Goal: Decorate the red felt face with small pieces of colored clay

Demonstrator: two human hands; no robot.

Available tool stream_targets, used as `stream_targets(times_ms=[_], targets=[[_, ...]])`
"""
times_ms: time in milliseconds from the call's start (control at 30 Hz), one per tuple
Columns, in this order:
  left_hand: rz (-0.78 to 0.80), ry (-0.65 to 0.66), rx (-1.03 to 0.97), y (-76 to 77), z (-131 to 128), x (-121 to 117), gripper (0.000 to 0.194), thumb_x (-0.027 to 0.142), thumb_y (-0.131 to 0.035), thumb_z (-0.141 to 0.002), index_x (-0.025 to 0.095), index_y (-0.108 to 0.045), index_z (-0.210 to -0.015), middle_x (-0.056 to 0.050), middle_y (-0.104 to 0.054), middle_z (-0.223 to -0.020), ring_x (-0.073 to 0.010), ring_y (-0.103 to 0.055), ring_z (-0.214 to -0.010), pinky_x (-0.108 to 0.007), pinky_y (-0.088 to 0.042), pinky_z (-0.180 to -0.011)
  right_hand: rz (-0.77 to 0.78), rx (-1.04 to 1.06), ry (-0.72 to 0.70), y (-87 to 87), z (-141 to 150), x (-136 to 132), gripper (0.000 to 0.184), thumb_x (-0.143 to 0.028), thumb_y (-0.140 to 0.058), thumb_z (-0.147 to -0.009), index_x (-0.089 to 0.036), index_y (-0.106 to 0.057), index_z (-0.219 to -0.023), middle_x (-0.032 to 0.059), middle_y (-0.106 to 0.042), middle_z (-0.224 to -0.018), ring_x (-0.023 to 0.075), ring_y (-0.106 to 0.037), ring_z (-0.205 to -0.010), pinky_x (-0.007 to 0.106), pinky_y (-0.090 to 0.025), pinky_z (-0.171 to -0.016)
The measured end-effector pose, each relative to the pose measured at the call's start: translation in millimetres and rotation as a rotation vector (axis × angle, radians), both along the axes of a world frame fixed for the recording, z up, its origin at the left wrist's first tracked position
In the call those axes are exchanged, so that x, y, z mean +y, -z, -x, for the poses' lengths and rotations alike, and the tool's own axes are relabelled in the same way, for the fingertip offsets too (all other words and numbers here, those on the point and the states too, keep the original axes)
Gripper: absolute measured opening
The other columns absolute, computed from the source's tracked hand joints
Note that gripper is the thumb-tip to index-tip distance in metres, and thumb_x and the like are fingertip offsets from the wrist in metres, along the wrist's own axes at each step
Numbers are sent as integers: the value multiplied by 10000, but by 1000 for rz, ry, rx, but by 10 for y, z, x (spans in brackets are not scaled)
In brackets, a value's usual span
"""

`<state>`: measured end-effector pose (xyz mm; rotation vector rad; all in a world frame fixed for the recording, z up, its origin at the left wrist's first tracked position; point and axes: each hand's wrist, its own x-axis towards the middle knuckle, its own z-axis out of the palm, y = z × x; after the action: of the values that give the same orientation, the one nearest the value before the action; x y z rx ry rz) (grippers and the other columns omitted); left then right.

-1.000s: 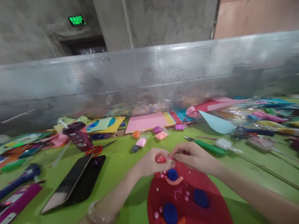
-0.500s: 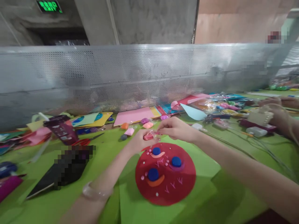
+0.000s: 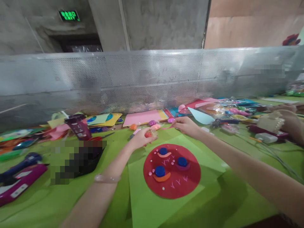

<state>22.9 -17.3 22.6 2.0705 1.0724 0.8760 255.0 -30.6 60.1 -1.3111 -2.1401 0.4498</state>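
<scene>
My left hand [image 3: 142,138] is closed around a small red lump of clay in clear wrap [image 3: 148,134], held just above the table. My right hand [image 3: 186,125] is stretched further back, its fingertips pinched on a thin pink strip [image 3: 169,127]. Below both hands lies a red paper disc [image 3: 172,171] on a light green sheet [image 3: 152,196]. The disc carries three blue clay blobs, orange and pink curved strips and small white dots.
A perforated metal screen [image 3: 152,79] closes off the back. Coloured paper, clay lumps, red scissors [image 3: 99,137], a dark bottle [image 3: 78,126] and a pixelated dark object [image 3: 76,156] lie at left. Another person's hands [image 3: 285,118] work at the right edge among packets.
My hands have parted: the right one has reached back and right with the pink strip, while the left keeps the red lump. The view has pulled back, showing the whole disc.
</scene>
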Motion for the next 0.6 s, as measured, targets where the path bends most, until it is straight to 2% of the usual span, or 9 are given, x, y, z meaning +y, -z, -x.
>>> stream_targets(times_ms=[100, 200, 300, 433, 600], targets=[[155, 8, -140, 8, 16, 17, 471, 516, -577, -742, 164, -465, -1034, -17, -640, -703, -131, -552, -518, -251, -434, -535, -24, -62, 26, 162, -76, 244, 249, -330, -520, -881, -144, -565, -1040, 50, -594, -1000, 148, -587, -816, 331, -504, -701], [180, 144, -310, -7, -23, 14, 460, 526, -527, -783, 153, -464, -1044, -86, -654, -896, -130, -588, -608, -232, -437, -534, -69, -59, 10, 234, -44, 366, 241, -319, -500, -894, -190, -560, -1088, 76, -555, -1146, 172, -564, -947, 381, -482, -814], [163, 217, -349, -14, -55, 9, 501, 555, -513, -782, 137, -525, -1057, -121, -629, -1046, -150, -608, -754, -251, -473, -646, -94, 28, -43, 214, 20, 301, 264, -336, -470, -904, -159, -575, -1069, 78, -586, -1105, 181, -565, -967, 384, -464, -837], [131, 256, -312, 23, -79, 41, 562, 595, -498, -768, 132, -583, -1075, -116, -651, -1032, -181, -614, -814, -322, -467, -795, -66, 171, -166, 162, 73, 80, 344, -397, -440, -891, -164, -591, -1095, 70, -630, -1068, 167, -582, -939, 302, -465, -790], [89, 158, -209, 104, -113, 98, 495, 557, -483, -793, 135, -646, -994, -97, -686, -894, -217, -612, -850, -340, -462, -797, -7, 275, -284, 181, 161, -3, 303, -407, -543, -803, -159, -632, -952, 59, -657, -940, 161, -602, -866, 285, -468, -744]])
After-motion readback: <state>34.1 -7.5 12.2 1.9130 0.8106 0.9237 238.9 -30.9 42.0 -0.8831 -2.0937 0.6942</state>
